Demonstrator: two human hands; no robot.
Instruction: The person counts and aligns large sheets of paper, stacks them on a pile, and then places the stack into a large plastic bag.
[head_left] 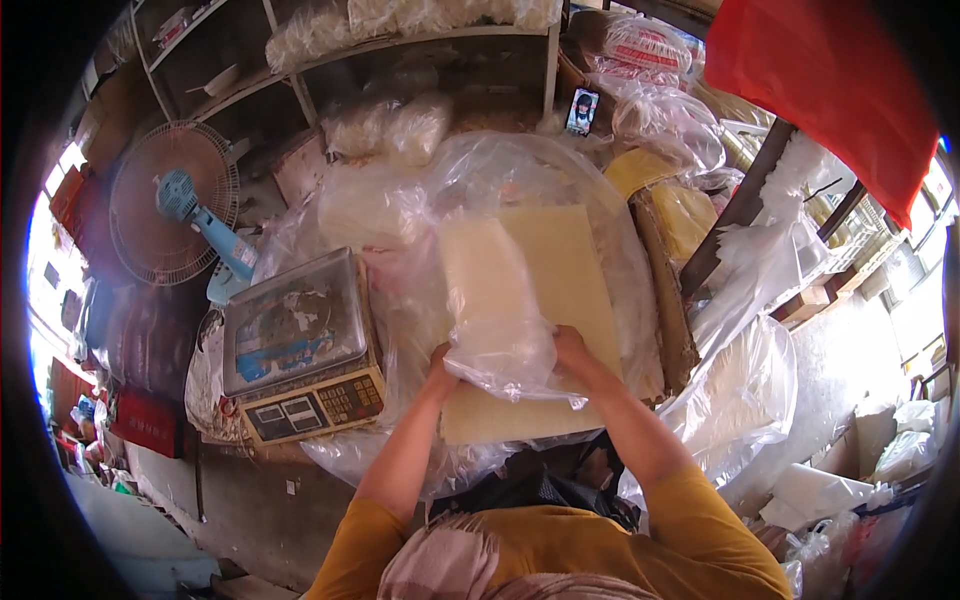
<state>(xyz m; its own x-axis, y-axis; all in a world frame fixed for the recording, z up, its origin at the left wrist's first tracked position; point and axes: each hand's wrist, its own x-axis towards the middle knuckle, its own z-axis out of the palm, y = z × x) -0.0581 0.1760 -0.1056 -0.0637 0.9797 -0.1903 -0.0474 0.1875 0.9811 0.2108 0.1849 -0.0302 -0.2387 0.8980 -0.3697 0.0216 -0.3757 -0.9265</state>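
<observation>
A clear plastic bag [487,280] with a pale, flat, cream-coloured stack inside lies before me, its loose end crumpled toward my body. At the left edge of that end, my left hand [441,366] is closed on the plastic, its fingers partly hidden by the bag. On the opposite edge my right hand [570,352] grips the film, fingers curled under it. Beneath the bag is a large, flat, cream rectangular sheet [575,270], showing to the right and on the near side. Clear plastic film [540,160] spreads under and around the sheet.
Left of the bag stands a digital scale [300,320] with a worn metal pan. Beyond it is a blue fan [215,225]. Filled clear bags [390,125] sit at the back below a shelf [430,42]. A cardboard box [662,290] edges the right side; a phone [581,111] stands upright behind.
</observation>
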